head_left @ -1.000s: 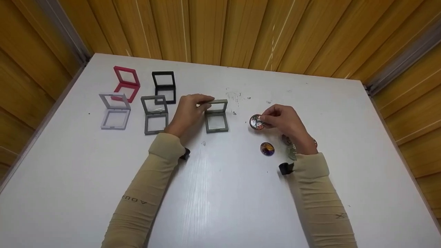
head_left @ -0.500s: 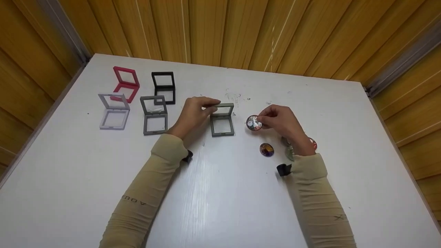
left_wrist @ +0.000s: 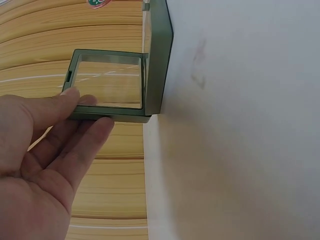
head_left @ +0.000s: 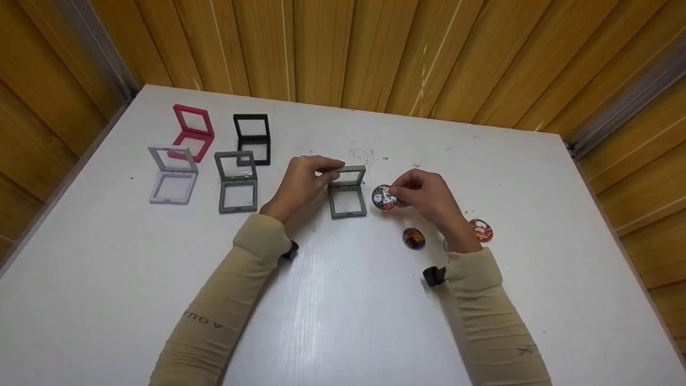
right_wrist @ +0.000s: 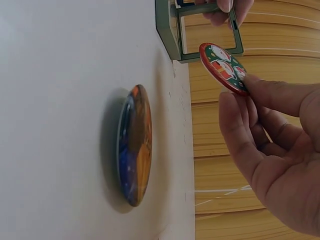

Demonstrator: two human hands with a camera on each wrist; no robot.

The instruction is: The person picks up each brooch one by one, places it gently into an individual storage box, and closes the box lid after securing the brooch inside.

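My left hand (head_left: 301,185) pinches the raised lid of a small grey-green hinged display frame (head_left: 348,216) with clear film windows. Its base lies on the table. In the left wrist view the thumb is on one face of the lid (left_wrist: 110,112) and fingers are behind it. Just right of the frame, my right hand (head_left: 429,197) pinches a round button badge (head_left: 382,199) by its edge. The right wrist view shows this badge (right_wrist: 222,70) tilted, red-rimmed with cartoon figures on green, held off the table. A blue-and-orange round badge (right_wrist: 135,145) lies below that hand.
To the left stand several more opened frames: grey (head_left: 238,211), lilac (head_left: 171,202), red (head_left: 199,131) and black (head_left: 253,138). A red badge (head_left: 481,230) lies beside the right wrist, whose forearm hides part of the table. Wood-patterned panels (head_left: 321,48) border the back edge.
The grey-green frame has slid a little to the right with my left hand on its lid. My right hand has brought the badge leftward, close to the frame.
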